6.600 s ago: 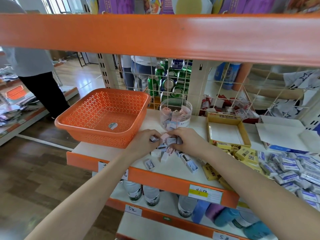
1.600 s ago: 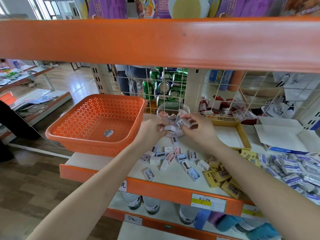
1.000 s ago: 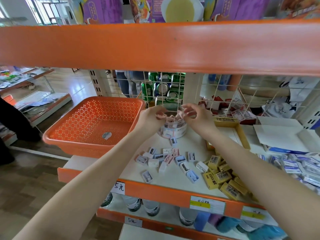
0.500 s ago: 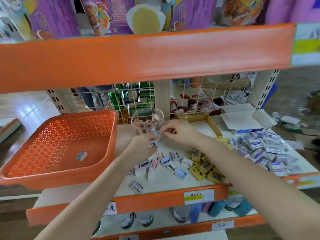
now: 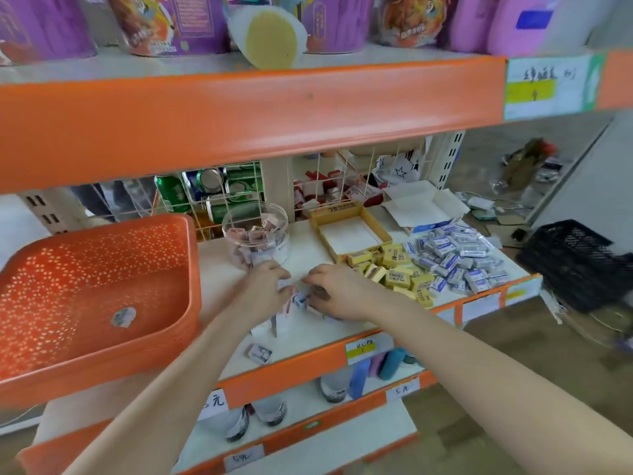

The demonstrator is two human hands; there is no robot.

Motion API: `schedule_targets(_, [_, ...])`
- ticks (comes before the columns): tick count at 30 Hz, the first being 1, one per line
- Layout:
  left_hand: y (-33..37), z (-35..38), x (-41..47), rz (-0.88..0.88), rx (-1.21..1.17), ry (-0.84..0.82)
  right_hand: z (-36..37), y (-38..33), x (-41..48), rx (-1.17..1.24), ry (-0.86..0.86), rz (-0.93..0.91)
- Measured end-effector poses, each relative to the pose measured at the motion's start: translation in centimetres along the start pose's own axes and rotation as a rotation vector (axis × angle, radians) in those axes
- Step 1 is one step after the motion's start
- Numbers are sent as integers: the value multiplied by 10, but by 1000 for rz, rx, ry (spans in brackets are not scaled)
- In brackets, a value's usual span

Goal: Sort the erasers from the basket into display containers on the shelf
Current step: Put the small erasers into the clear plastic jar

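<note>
On shelf: jar mid-rear; basket at its 9 o'clock; open box at 3; boxed erasers at 4; lone eraser at 6.

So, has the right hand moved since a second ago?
Yes. The right hand was at the mouth of the clear jar; now it is nearer the shelf edge, on the loose erasers before the jar.

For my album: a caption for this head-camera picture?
Left hand and right hand gather erasers on the shelf, by a jar and an orange basket.
</note>
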State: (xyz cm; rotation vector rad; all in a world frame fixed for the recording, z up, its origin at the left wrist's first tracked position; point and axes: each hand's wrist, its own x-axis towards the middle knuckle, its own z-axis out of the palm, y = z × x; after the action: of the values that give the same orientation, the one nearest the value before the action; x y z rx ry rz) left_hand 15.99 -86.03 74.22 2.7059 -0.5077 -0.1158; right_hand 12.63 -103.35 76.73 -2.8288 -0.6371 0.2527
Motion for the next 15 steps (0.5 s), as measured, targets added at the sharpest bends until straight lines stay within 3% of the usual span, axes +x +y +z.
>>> schedule_targets(15, [-6,9,-26,14,-170,21,27,-17,-17,-38,107,164])
